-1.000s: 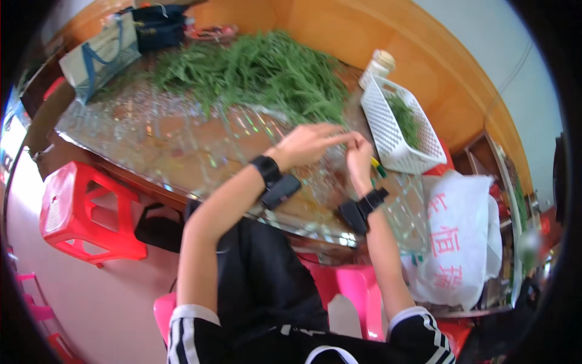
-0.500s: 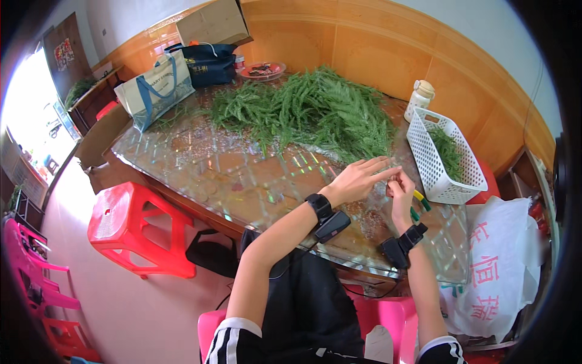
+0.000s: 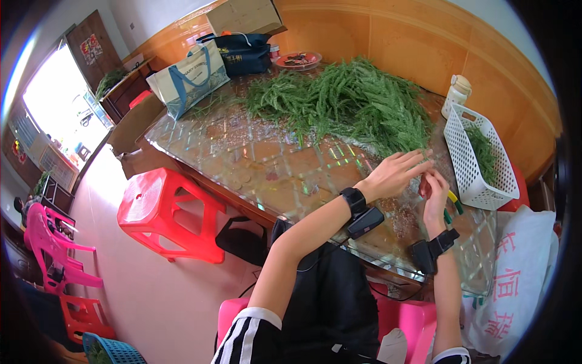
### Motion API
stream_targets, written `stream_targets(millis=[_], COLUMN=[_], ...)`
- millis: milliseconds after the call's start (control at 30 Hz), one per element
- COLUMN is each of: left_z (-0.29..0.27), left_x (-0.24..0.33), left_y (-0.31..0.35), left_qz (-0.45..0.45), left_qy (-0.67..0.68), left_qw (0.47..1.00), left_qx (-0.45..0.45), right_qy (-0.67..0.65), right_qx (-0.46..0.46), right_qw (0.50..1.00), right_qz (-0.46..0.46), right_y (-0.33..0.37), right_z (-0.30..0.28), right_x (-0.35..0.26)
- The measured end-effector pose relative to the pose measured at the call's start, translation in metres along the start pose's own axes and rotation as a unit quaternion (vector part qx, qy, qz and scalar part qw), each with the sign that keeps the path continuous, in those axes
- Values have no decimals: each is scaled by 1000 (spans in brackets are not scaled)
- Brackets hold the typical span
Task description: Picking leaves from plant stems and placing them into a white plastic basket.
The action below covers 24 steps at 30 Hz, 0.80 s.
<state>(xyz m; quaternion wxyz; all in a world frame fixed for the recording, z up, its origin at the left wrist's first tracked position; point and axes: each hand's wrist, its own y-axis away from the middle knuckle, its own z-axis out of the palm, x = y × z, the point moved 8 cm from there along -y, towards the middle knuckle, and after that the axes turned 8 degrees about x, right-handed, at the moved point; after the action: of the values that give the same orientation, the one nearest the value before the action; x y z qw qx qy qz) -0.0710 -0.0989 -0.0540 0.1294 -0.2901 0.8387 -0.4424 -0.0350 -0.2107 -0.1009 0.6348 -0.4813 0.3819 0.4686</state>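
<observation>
My left hand (image 3: 395, 175) reaches over the tabletop with its fingers stretched out, their tips just above my right hand. Curled fingers close my right hand (image 3: 434, 195); whatever they pinch is too small to make out. Both wrists carry black strapped devices. Beyond the hands lies a large pile of feathery green sprigs (image 3: 351, 100) on the clear-covered table (image 3: 260, 167). A tool with yellow and green handles (image 3: 454, 203) rests just right of my right hand, partly hidden by it.
A white perforated basket (image 3: 459, 161) with sprigs inside stands at the right, a white bottle (image 3: 456, 97) behind it. Bags (image 3: 191, 82) and a red tray (image 3: 297, 59) are at the back left. A red stool (image 3: 148, 200) stands left; a white plastic bag (image 3: 515, 285) lies right.
The whole view has shifted, so the scene sits farther right in the picture. Both hands keep nearly the same pose beside each other; nothing on the table has visibly moved.
</observation>
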Motion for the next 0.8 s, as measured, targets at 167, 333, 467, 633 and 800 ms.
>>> stream_targets(millis=[167,333,467,633,800], left_z=[-6,-8,-7,-3,-3], left_x=[-9,-14,-15,-19,-19], left_y=[-1,-2,-2,1,-2], left_qz=[-32,-68,-89,-96,-114], left_qy=[-18,-18,6,27,56], left_qw=[999,996,994,993,991], left_qx=[38,53,57,65,46], right_qy=[79,84,111,119,154], right_qx=[-43,-57,-58,-17,-22], right_qw=[996,993,990,992,987], right_qz=[19,64,71,47,40], right_y=[2,8,10,8,10], right_z=[9,15,14,8,6], right_x=[3,5,0,1,-1])
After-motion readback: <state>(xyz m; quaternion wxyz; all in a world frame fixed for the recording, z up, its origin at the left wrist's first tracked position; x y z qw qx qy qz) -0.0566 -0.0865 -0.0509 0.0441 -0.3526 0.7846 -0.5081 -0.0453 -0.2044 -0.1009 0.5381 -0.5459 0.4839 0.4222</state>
